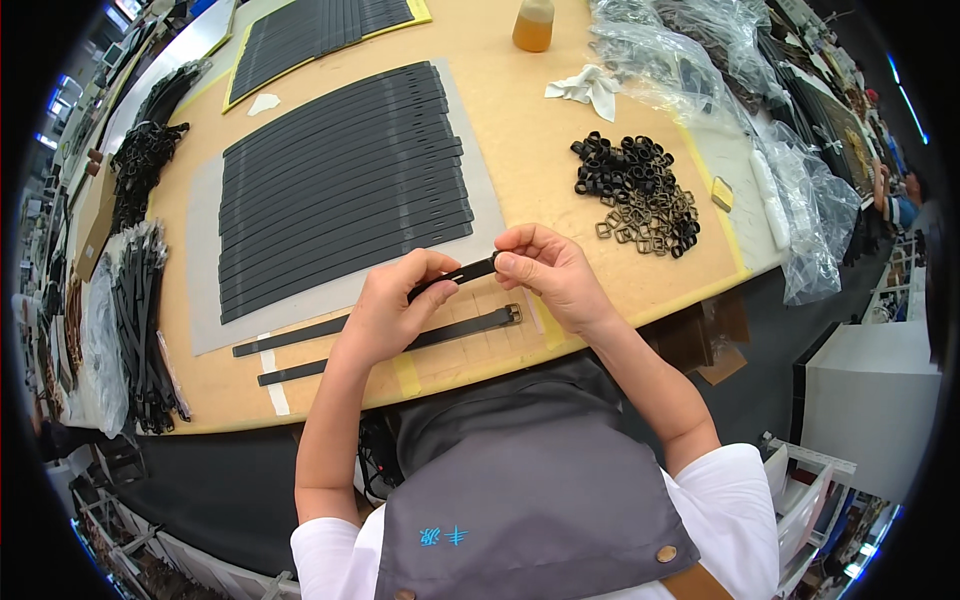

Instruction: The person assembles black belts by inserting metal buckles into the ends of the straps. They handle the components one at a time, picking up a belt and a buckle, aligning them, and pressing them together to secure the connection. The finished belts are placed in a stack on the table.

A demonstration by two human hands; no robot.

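A long, thin black strap (330, 325) runs from the near left of the wooden table (520, 110) up to the middle, where both hands lift its right end just off the surface. It is flat, dark and matte, narrow along its whole length, and its left part still lies on the table beside a strip of white tape (272, 380). The left hand (390, 305) curls over the strap with thumb and fingers pinched together on it, and the right hand (545, 272) clamps the very tip between thumb and forefinger, the other fingers folded close. Just nearer than it lies a second black strap (400, 345), parallel to the first, with a small brass-coloured buckle (513, 314) at its right end, close under the right hand. Farther away, a grey mat (205, 300) carries a neat row of many more black straps (340, 185) laid side by side. To the right of the hands sits a heap of black loops and brass buckles (640, 190), well apart from the held strap. At the far edge stand a bottle of amber liquid (533, 25) and a crumpled white cloth (585, 88). Clear plastic bags (800, 190) crowd the right side, and bundles of dark straps (140, 320) lie along the left edge.
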